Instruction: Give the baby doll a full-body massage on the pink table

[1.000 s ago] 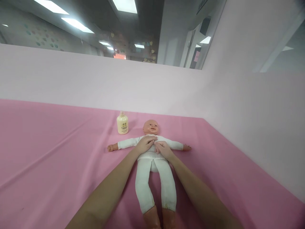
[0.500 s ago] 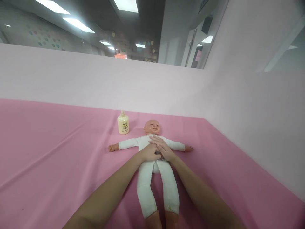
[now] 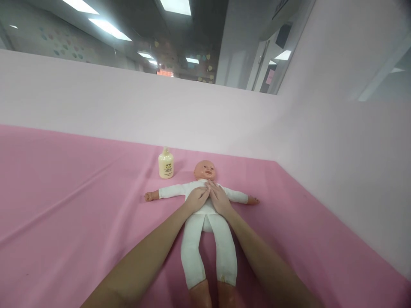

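Observation:
A baby doll (image 3: 205, 222) in a white suit lies on its back on the pink cloth, head pointing away from me and arms spread sideways. My left hand (image 3: 195, 199) rests flat on the doll's chest, fingers slightly apart. Beside it my right hand (image 3: 218, 199) also lies flat on the chest, its fingertips near the doll's neck. The two hands touch along their inner edges. Neither hand grips anything.
A cream lotion bottle (image 3: 166, 163) stands upright just left of the doll's head. The pink cloth (image 3: 64, 201) covers the whole surface. Pale pink walls (image 3: 337, 141) close off the back and the right side.
My left hand slid down to the doll's belly while the right moved up, then both came together side by side on the chest. The doll has stayed in place.

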A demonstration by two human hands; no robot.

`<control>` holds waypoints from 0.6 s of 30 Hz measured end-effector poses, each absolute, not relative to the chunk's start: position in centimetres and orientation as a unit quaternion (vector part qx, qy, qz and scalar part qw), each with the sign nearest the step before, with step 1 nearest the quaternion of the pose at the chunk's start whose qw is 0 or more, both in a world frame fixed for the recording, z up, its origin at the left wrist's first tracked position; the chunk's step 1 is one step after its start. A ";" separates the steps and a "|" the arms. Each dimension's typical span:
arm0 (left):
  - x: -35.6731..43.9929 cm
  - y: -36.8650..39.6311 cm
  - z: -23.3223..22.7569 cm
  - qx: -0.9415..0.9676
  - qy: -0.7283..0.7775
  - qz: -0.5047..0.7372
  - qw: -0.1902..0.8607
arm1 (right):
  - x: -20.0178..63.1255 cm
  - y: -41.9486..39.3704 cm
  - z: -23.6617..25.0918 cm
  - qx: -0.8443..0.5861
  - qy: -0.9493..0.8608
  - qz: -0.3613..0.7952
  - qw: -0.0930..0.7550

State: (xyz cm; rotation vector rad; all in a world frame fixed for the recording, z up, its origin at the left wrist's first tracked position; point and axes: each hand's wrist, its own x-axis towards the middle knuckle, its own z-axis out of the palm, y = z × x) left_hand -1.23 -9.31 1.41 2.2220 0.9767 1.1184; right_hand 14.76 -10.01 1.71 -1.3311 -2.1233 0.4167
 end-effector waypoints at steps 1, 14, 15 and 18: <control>-1.4 -9.1 1.5 0.803 0.354 0.419 0.232 | 14.7 -10.1 1.6 -0.541 -0.781 0.134 0.282; -2.6 -8.7 1.3 0.773 0.382 0.471 0.186 | 10.1 -15.6 3.3 -0.619 -0.768 0.001 0.166; -2.7 -8.7 1.4 0.786 0.364 0.466 0.180 | 10.0 -15.8 3.6 -0.569 -0.803 0.008 0.175; -3.1 -8.8 1.8 0.843 0.304 0.404 0.183 | 10.8 -15.4 4.7 -0.397 -0.891 0.074 0.208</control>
